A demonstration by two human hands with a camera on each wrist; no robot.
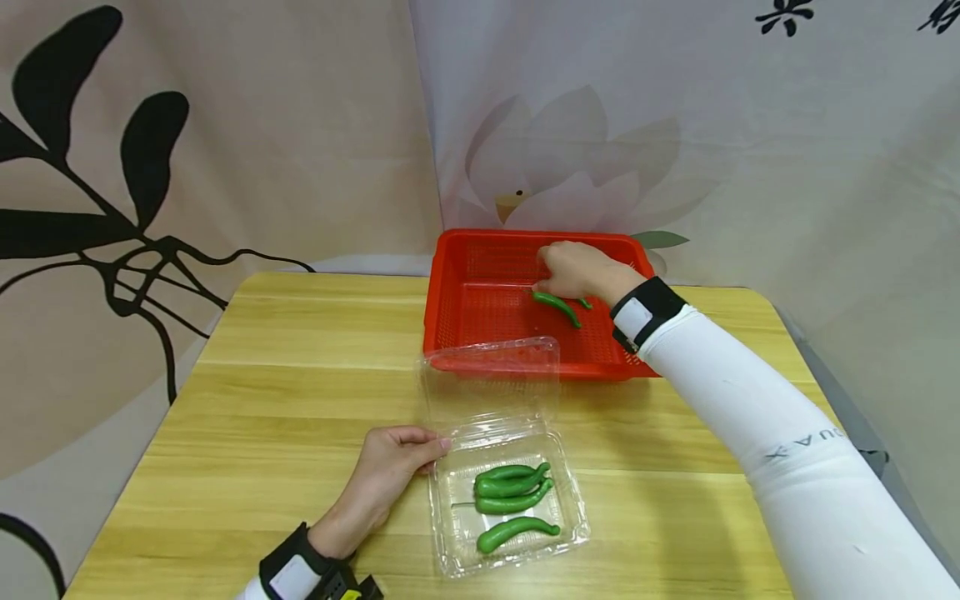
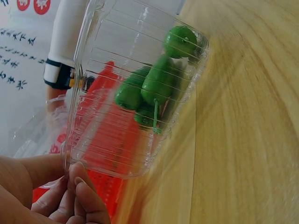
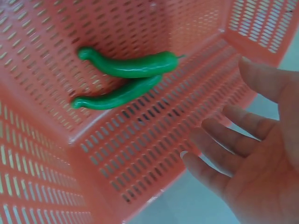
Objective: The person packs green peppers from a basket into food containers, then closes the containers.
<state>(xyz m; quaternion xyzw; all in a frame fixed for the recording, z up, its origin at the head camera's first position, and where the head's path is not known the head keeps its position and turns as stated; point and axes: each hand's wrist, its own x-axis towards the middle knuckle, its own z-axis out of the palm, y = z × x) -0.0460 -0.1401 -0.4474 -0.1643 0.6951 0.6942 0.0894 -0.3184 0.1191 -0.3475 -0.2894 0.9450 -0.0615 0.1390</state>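
Observation:
My left hand [image 1: 386, 471] pinches the left edge of a clear plastic clamshell box [image 1: 459, 546] between thumb and fingers. Inside the box lie several green chili peppers [image 1: 517, 531], one apart from a closer group. The box's lid [image 1: 491, 392] is folded back, its far end overlapping the basket's front rim in the head view. Over the red plastic basket [image 1: 480, 312] is my right hand [image 1: 585, 271], fingers spread and holding nothing in the right wrist view. Two green chili peppers [image 3: 128, 65] lie together in the basket, a short way from the fingertips [image 3: 191, 158].
Basket and box share a light wooden table [image 1: 322, 350], the basket at its back edge. A printed cloth backdrop [image 1: 300, 125] hangs right behind the table. My right forearm in its white sleeve [image 1: 780, 442] reaches across the table's right side.

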